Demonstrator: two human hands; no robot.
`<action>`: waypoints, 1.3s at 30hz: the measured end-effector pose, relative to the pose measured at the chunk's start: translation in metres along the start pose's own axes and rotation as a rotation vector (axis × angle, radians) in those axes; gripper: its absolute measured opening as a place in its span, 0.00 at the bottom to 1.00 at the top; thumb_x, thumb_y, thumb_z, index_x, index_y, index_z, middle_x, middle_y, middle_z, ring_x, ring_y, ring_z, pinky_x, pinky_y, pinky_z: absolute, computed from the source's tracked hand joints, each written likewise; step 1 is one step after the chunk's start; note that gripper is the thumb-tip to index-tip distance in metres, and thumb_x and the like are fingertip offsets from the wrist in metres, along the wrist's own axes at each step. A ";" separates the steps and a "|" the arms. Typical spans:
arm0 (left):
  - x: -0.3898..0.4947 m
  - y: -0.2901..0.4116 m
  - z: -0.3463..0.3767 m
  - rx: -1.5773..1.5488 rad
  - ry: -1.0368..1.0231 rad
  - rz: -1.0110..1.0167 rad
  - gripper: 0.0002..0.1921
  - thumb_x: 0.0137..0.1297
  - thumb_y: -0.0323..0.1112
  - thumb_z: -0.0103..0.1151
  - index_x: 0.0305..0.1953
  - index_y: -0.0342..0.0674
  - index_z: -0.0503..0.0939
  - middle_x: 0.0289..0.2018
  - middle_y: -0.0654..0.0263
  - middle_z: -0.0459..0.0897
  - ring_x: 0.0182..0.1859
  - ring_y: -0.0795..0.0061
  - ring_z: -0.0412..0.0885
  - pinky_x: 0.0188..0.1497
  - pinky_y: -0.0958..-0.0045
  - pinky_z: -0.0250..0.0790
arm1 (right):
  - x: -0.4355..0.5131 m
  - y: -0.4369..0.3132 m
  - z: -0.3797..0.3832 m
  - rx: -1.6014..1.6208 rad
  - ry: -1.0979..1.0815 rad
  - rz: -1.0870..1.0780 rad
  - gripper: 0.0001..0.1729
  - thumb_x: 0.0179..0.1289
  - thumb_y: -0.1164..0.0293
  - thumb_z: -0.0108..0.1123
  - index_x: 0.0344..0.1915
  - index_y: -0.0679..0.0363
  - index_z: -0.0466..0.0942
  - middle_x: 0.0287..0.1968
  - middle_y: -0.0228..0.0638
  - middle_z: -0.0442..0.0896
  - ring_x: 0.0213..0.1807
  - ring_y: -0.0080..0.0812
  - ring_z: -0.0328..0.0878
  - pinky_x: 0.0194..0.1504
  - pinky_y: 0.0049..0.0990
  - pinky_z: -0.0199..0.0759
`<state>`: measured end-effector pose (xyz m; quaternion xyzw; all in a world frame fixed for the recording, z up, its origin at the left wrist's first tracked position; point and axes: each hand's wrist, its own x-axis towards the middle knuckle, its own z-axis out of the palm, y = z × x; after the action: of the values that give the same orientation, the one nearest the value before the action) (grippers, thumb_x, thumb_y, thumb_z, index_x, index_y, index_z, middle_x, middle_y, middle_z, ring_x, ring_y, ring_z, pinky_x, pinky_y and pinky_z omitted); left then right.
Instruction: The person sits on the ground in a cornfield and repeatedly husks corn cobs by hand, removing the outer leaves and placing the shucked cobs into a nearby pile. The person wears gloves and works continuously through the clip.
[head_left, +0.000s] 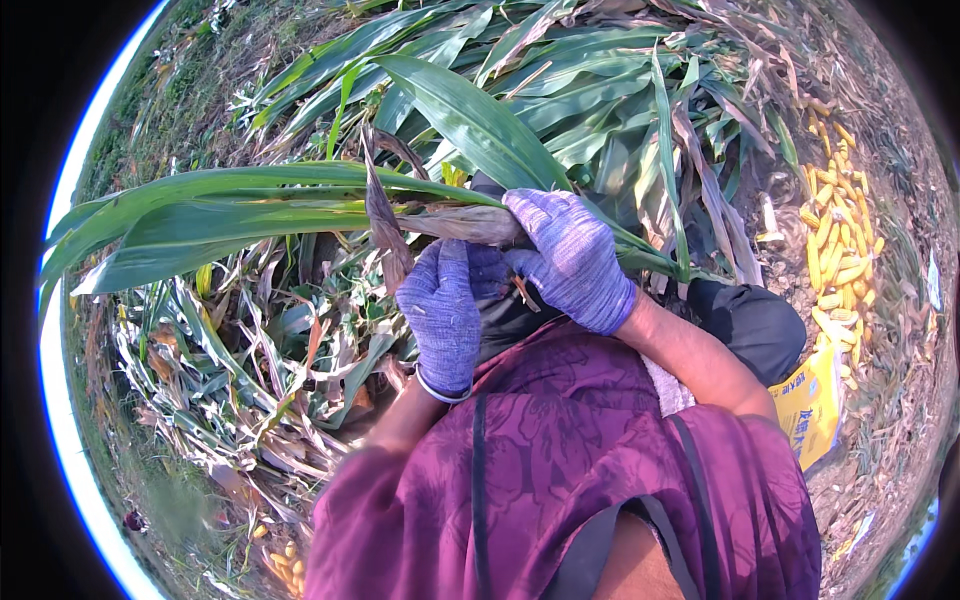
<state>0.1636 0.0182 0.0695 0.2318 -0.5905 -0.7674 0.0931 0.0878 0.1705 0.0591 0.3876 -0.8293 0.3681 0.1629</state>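
A corn ear in its dry husk (465, 223) lies crosswise before me, still on a stalk with long green leaves (247, 214) reaching left. My right hand (574, 259), in a purple-grey knit glove, is closed around the right end of the husk and the stalk. My left hand (444, 315), gloved alike, is just below the ear with its thumb up against the husk. A withered brown leaf (386, 232) hangs down beside its fingers. Whether those fingers pinch anything is hidden. A small brown strip (526, 294) shows under my right hand.
Cut green corn stalks (600, 97) are heaped ahead. Stripped husks and dry leaves (262, 360) cover the ground at left. Husked yellow corn ears (840, 240) form a long pile at right, beside a yellow printed bag (810, 405). More ears (286, 566) lie at lower left.
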 end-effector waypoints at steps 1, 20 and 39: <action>0.000 -0.001 0.004 0.055 0.023 0.083 0.16 0.74 0.38 0.55 0.47 0.28 0.78 0.32 0.58 0.85 0.32 0.73 0.84 0.29 0.71 0.82 | 0.000 0.000 0.001 0.000 0.040 -0.029 0.33 0.45 0.69 0.73 0.54 0.67 0.76 0.50 0.49 0.81 0.50 0.50 0.78 0.54 0.41 0.74; 0.017 0.002 -0.011 -0.195 0.090 -0.006 0.08 0.69 0.26 0.50 0.41 0.27 0.77 0.30 0.58 0.81 0.29 0.73 0.82 0.31 0.72 0.79 | 0.011 -0.010 0.002 -0.002 -0.038 0.001 0.31 0.47 0.69 0.72 0.53 0.69 0.76 0.48 0.51 0.82 0.49 0.50 0.81 0.52 0.41 0.76; 0.020 0.012 -0.003 0.221 0.068 0.274 0.12 0.71 0.32 0.58 0.31 0.31 0.81 0.22 0.66 0.80 0.22 0.82 0.73 0.24 0.77 0.65 | 0.060 -0.022 -0.001 -0.462 -0.129 -0.176 0.07 0.53 0.68 0.57 0.28 0.61 0.75 0.26 0.37 0.74 0.27 0.34 0.76 0.23 0.33 0.70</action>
<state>0.1457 0.0035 0.0751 0.1838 -0.6938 -0.6698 0.1905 0.0658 0.1297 0.1038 0.4336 -0.8631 0.1277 0.2251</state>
